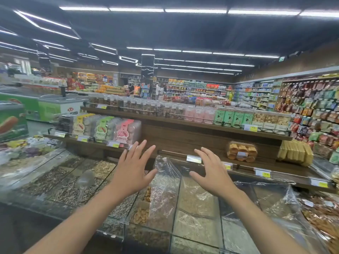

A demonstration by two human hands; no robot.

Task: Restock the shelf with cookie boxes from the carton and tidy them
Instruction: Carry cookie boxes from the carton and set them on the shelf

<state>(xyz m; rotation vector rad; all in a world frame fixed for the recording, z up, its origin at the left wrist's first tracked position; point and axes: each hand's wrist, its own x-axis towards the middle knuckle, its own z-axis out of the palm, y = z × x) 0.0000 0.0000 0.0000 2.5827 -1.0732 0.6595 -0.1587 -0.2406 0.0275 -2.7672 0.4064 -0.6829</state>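
My left hand (133, 168) and my right hand (211, 171) are stretched out in front of me with fingers spread, palms facing each other and holding nothing. They hover above glass bins, just short of the lower wooden shelf (183, 143). That shelf is bare between the hands. A clear cookie box (241, 151) of round biscuits stands on it to the right, beside a slanted row of yellow wafer packs (295, 153). Pink, green and yellow cookie boxes (102, 128) stand in a row at the shelf's left. No carton is in view.
Glass-covered bins of seeds and nuts (77, 186) lie under my arms, with a plastic scoop (84, 180) and loose plastic bags (163, 182). The upper shelf (183, 123) carries jars and green boxes. Freezers (49, 107) stand at left, and hanging snack racks (311, 107) fill the right wall.
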